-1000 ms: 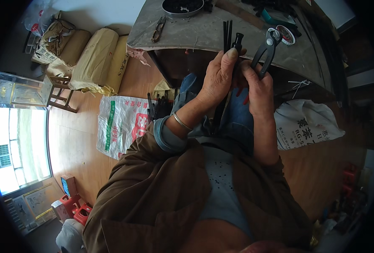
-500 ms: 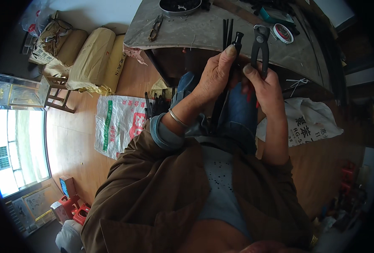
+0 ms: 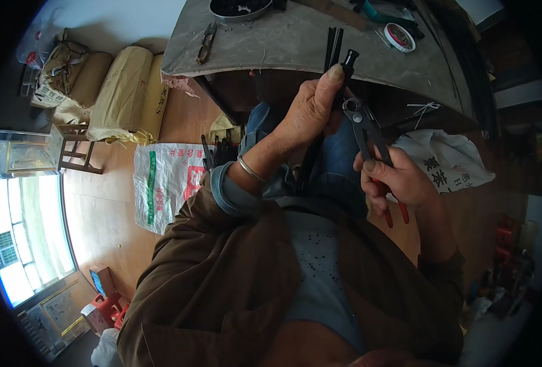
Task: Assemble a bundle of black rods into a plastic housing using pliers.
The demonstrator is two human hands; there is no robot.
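In front of my knees my left hand (image 3: 315, 103) is closed round a dark rod, with the thumb pressed along it. The black flared end of the rod (image 3: 348, 60) sticks up above the thumb; the rest is hidden behind the hand. To its right, my right hand (image 3: 400, 178) grips end-cutting pincers (image 3: 365, 129) with dark metal arms and red handle ends. Their rounded jaws point up and left, just below the rod's upper end; I cannot tell whether they touch anything. Several thin black rods (image 3: 333, 48) stand just behind my left hand.
On the grey table (image 3: 283, 46) lie small shears (image 3: 207, 43), a round metal pan (image 3: 241, 14) of black bits, and a small white-rimmed tin (image 3: 399, 37). White woven sacks (image 3: 167, 183) lie on the floor. Wrapped bales (image 3: 121, 92) stand at the far left by a wooden stool (image 3: 75, 147).
My right hand has come down and to the right, tilting the pincers so that their jaws now sit close to my left hand. My left hand keeps its grip. The view has shifted slightly.
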